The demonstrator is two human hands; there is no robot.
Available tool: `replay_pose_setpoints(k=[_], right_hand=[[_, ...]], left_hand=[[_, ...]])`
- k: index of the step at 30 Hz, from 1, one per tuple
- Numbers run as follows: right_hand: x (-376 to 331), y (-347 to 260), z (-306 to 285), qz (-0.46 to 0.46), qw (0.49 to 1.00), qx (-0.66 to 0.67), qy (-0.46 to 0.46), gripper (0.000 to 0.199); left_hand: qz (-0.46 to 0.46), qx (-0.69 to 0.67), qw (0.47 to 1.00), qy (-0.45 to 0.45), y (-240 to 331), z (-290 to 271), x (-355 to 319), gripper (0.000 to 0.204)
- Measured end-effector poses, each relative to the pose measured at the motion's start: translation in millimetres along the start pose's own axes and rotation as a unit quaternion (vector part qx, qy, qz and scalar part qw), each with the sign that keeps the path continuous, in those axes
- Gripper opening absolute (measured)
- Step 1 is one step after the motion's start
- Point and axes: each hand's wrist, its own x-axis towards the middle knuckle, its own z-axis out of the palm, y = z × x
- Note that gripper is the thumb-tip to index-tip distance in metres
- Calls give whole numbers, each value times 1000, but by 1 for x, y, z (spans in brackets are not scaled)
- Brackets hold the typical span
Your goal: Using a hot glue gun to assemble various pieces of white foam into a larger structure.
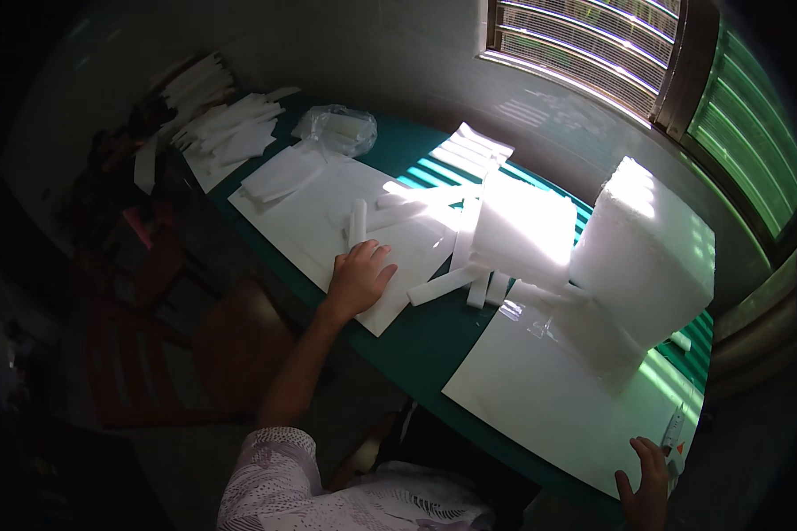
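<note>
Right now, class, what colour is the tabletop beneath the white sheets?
The tabletop is green, with brighter sunlit stripes; it shows best in the head view.

Left grip point(359, 276) over white board point(314, 237), perhaps against white strip point(357, 221).

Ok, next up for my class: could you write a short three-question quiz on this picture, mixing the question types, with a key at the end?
1. Which of the person's hands is nearer the slim tool at the right end of the table?
2. True or false: the tabletop is bright red.
3. What lies just beyond the fingers of the left hand?
a) a clear plastic bag
b) a white strip
c) a brown chair

Key
1. The right hand.
2. False: the tabletop is green.
3. b
</note>
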Motion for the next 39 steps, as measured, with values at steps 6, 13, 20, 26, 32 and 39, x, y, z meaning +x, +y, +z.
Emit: replay_pose_setpoints(k=[6, 13, 20, 26, 32, 39], right_hand=[[-4, -16, 15, -10, 999, 2, 50, 44], [23, -35, 22, 62, 995, 66, 34, 50], [103, -60, 26, -88, 995, 11, 44, 44], [227, -114, 53, -213, 973, -61, 70, 50], [315, -147, 89, -232, 959, -90, 135, 59], [317, -171, 84, -218, 955, -154, 125, 81]], left_hand=[[0, 10, 1000, -4, -2, 4, 14, 35], [45, -303, 949, -76, 57, -6, 81, 46], [-89, -353, 910, -200, 82, 20, 126, 51], [-91, -406, 887, -203, 76, 40, 123, 40], [-63, -536, 816, -208, 71, 49, 123, 33], [-158, -733, 640, -166, 60, 56, 127, 42]])
